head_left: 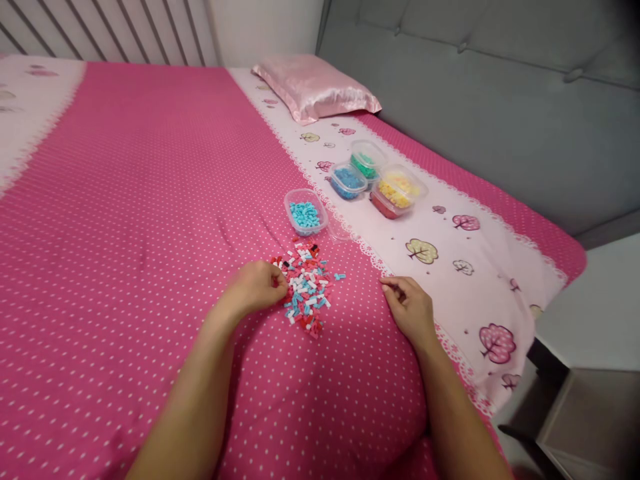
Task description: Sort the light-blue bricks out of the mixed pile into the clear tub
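The person's left arm reaches up from the bottom edge, forearm slanting inward and wrist bent, so that the left hand (pixel 257 287) is turned toward the heap of small pieces (pixel 307 287). Its fingers are curled, thumb and forefinger drawn close together at the heap's left edge; whether a piece is pinched there cannot be told. The right arm angles in from the lower right, and the right hand (pixel 409 308) is half closed, well apart from the heap, near the lace-patterned border of the bedspread (pixel 165 200). Its fingers bend loosely toward the thumb (the inside of the hand is in shadow), and whether it has hold of anything cannot be told.

The heap, mixed pink, white, light blue and red with a few black bits, lies on the dotted pink cloth between the hands. Just beyond it is an open clear tub of light blue pieces (pixel 304 215), with a clear lid (pixel 341 229) beside it. Farther off, toward the pillow (pixel 317 87), more tubs hold blue (pixel 347 180), green (pixel 365 164) and yellow pieces (pixel 394 193). Any marking on the tubs is too small to read.
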The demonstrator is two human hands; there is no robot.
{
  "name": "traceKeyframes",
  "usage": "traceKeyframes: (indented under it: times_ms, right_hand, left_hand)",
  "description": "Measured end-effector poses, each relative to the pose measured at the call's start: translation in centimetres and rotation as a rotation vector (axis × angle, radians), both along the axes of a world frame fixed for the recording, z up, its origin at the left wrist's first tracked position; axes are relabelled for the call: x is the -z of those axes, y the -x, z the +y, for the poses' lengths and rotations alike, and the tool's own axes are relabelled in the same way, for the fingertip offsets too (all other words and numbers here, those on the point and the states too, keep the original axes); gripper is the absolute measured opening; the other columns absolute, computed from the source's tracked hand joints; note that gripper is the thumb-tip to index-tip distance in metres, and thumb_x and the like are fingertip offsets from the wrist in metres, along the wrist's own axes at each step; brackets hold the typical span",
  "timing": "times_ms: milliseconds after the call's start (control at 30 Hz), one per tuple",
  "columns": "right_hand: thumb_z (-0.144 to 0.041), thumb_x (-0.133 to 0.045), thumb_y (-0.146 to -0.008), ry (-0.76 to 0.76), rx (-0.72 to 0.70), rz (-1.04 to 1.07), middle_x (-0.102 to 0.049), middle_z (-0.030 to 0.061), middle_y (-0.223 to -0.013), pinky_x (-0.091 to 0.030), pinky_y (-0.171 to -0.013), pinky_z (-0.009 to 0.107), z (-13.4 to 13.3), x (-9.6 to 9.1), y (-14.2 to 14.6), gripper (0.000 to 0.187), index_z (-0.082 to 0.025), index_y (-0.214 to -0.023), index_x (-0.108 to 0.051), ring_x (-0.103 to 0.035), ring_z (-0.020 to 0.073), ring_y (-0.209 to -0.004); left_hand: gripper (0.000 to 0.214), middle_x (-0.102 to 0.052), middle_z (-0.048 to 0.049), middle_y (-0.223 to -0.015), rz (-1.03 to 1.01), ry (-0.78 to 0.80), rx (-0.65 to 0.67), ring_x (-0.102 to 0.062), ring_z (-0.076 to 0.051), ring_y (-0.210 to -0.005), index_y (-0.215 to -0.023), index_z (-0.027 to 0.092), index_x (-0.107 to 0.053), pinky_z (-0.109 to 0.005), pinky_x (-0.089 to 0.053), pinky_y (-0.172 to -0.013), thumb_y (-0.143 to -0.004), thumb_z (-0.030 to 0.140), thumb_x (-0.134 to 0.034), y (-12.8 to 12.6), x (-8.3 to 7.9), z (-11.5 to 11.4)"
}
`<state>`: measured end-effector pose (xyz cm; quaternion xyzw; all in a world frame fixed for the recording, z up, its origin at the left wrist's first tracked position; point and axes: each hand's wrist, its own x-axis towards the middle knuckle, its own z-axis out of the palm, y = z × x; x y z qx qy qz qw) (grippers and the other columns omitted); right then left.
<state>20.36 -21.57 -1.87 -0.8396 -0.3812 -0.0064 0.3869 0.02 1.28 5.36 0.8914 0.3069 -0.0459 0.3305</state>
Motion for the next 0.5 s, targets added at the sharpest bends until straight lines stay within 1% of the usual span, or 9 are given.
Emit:
traceKeyframes:
  times_ms: [33,100,167,233,333,500]
  right_hand:
    - [-0.032,-0.052,-0.082,-0.001,0.001,0.000,-0.064,0.0048,-0.087,-0.046,-0.064,0.031,0.0,0.0,0.0,0.023,-0.019,-0.092,-0.068,-0.054,0.0141,-0.062]
    - [-0.032,-0.052,-0.082,0.000,0.002,0.004,-0.064,0.0047,-0.087,-0.046,-0.064,0.031,0.0,0.0,0.0,0.023,-0.019,-0.092,-0.068,-0.054,0.0141,-0.062]
    - [-0.032,-0.052,-0.082,0.002,0.002,0.005,-0.064,0.0047,-0.087,-0.046,-0.063,0.031,0.0,0.1,0.0,0.023,-0.019,-0.092,-0.068,-0.053,0.0141,-0.062]
    - [-0.032,-0.052,-0.082,0.002,0.000,0.004,-0.064,0.0047,-0.087,-0.046,-0.063,0.031,0.0,0.1,0.0,0.023,-0.019,-0.092,-0.068,-0.053,0.0141,-0.062]
    - [-0.031,-0.052,-0.082,-0.002,-0.001,0.007,-0.064,0.0046,-0.087,-0.046,-0.063,0.031,0.0,0.1,0.0,0.022,-0.019,-0.091,-0.068,-0.053,0.0141,-0.062]
    - [-0.032,-0.051,-0.083,0.006,0.000,0.003,-0.064,0.0051,-0.088,-0.047,-0.064,0.031,0.0,0.0,0.0,0.023,-0.020,-0.092,-0.068,-0.054,0.0145,-0.063]
  left_hand:
    - [0.018,-0.058,-0.0006,-0.053,0.005,-0.008,-0.011,-0.048,-0.013,-0.050,-0.061,0.017,-0.066,-0.024,-0.028,-0.050,-0.063,0.023,-0.049,0.1,-0.1,0.0]
    - [0.019,-0.055,0.0000,-0.051,-0.023,-0.046,-0.079,-0.047,-0.013,-0.049,-0.064,0.016,-0.066,-0.025,-0.027,-0.050,-0.064,0.025,-0.049,0.0,-0.2,0.1]
    - [0.024,-0.052,0.0011,-0.050,-0.088,-0.107,-0.183,-0.044,-0.013,-0.048,-0.075,0.017,-0.069,-0.025,-0.026,-0.050,-0.067,0.028,-0.050,-0.2,-0.1,0.2]
    - [0.030,-0.049,0.0017,-0.050,-0.139,-0.160,-0.252,-0.042,-0.013,-0.048,-0.088,0.018,-0.070,-0.025,-0.026,-0.051,-0.071,0.032,-0.050,-0.5,0.2,0.2]
    - [0.035,-0.048,0.0014,-0.052,-0.136,-0.182,-0.244,-0.042,-0.014,-0.049,-0.099,0.020,-0.070,-0.026,-0.025,-0.052,-0.073,0.038,-0.052,-1.1,1.1,-0.1]
    - [0.032,-0.056,-0.0012,-0.057,-0.062,-0.199,-0.248,-0.046,-0.015,-0.052,-0.098,0.022,-0.071,-0.026,-0.024,-0.053,-0.075,0.035,-0.053,-1.7,2.0,-0.7]
